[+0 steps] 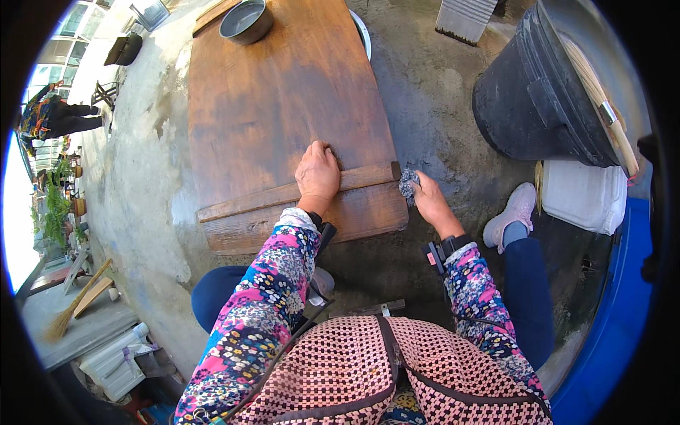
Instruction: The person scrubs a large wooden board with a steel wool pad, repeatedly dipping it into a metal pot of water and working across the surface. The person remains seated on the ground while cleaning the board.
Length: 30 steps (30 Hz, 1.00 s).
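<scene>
A wet brown wooden board lies before me, with a raised wooden batten across its near end. My left hand rests on the board at the batten, its fingers curled down; what lies under them is hidden. Between the fingers and thumb of my right hand is a grey scouring pad. The pad is beside the board's right edge, close to the dark end of the batten. Toward the far end of the board stands a grey metal bowl.
A large black bucket with a long-handled whisk stands at right, near a white plastic container. Part of a basin rim shows beyond the board. At left are a straw broom, potted plants and a person farther off.
</scene>
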Tool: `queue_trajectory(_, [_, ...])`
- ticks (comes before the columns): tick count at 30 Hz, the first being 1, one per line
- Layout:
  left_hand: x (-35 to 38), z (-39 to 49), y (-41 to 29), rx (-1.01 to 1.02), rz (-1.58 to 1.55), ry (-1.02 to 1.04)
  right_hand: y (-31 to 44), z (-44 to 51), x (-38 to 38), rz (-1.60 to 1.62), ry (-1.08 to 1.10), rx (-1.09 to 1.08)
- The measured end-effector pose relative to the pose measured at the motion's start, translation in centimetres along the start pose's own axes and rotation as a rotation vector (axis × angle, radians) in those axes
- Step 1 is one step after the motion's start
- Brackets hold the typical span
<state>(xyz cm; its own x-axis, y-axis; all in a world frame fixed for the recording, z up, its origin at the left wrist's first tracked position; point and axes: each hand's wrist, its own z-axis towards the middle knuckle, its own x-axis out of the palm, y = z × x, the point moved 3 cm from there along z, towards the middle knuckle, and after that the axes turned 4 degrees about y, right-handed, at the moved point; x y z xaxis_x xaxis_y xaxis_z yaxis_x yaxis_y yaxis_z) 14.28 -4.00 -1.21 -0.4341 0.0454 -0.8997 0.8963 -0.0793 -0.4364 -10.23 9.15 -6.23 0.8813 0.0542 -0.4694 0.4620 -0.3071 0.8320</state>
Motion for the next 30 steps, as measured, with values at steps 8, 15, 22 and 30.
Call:
queue_trajectory(8, [0.5, 0.0, 0.3, 0.003, 0.024, 0.005, -0.4, -1.1, -0.9, 0.248, 0.241, 0.229])
queue_trajectory(15, [-0.1, -0.2, -0.3, -0.001, 0.026, -0.013, -1.1, 1.7, -0.4, 0.344, 0.116, 0.197])
queue_trajectory(22, [0.8, 0.1, 1.1, 0.045, -0.001, -0.07, 2.7, 0.5, -0.6, 0.147, -0.07, -0.123])
queue_trajectory(30, [0.6, -0.1, 0.6, 0.063, -0.068, -0.121, 4.4, 3.4, 0.5, -0.037, -0.146, -0.124])
